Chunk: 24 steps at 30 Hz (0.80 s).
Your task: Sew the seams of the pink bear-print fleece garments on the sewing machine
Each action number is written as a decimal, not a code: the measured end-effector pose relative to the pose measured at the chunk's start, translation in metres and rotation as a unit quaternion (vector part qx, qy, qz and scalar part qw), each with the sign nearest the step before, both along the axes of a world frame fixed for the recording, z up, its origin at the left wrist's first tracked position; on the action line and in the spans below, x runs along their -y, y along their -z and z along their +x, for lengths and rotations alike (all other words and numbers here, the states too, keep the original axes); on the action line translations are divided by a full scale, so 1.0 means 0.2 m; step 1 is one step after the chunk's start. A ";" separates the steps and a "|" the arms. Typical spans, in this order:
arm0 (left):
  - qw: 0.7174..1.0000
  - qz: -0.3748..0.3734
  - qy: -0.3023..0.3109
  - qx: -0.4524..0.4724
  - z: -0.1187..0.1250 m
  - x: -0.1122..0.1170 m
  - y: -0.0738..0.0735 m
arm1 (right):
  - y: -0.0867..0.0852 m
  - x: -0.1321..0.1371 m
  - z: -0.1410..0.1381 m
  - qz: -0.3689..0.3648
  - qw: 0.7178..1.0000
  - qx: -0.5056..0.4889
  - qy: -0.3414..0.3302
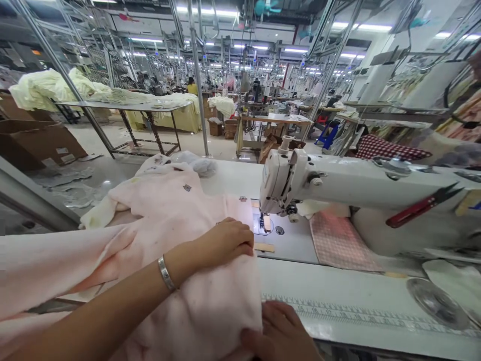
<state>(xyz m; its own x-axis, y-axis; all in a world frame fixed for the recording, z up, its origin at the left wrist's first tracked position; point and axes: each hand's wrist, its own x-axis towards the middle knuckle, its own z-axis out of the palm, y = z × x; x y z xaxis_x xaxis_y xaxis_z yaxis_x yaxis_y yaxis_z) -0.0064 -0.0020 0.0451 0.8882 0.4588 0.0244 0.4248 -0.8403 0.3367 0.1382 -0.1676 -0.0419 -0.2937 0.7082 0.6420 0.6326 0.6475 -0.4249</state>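
Observation:
A pale pink garment of soft fabric with small dark printed motifs spreads over the left of the sewing table and hangs toward me. My left hand, with a silver bracelet at the wrist, lies on it with fingers curled at its right edge, just left of the needle area. Lower down, my right hand pinches the same edge, thumb on top and fingers at the side. Beside the hands stands a white sewing machine; its presser foot is lit and apart from the fabric.
Red thread snips rest against the machine arm. Pink checked fabric lies under the arm. A printed ruler strip runs along the table front. Beyond are a table with pale yellow cloth, a cardboard box and metal posts.

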 end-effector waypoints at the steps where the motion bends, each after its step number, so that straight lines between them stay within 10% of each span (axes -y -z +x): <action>1: 1.000 0.008 -0.011 -0.004 0.02 -0.01 0.01 | -0.02 -0.03 0.01 0.043 0.999 0.031 0.011; 16: 0.998 0.019 -0.042 -0.051 0.06 -0.06 0.02 | -0.04 -0.11 0.05 0.019 0.997 0.072 0.017; 24: 0.990 0.095 -0.090 -0.056 0.12 0.10 0.10 | -0.10 -0.11 0.08 -0.015 0.997 0.075 -0.013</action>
<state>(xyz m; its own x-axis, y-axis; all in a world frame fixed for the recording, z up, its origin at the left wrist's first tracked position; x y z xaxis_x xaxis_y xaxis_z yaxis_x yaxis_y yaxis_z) 0.0183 -0.0221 0.0257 0.7946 0.6063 0.0319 0.5990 -0.7914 0.1215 0.1539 -0.1459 -0.0228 -0.4035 0.7168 0.5687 0.6730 0.6536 -0.3463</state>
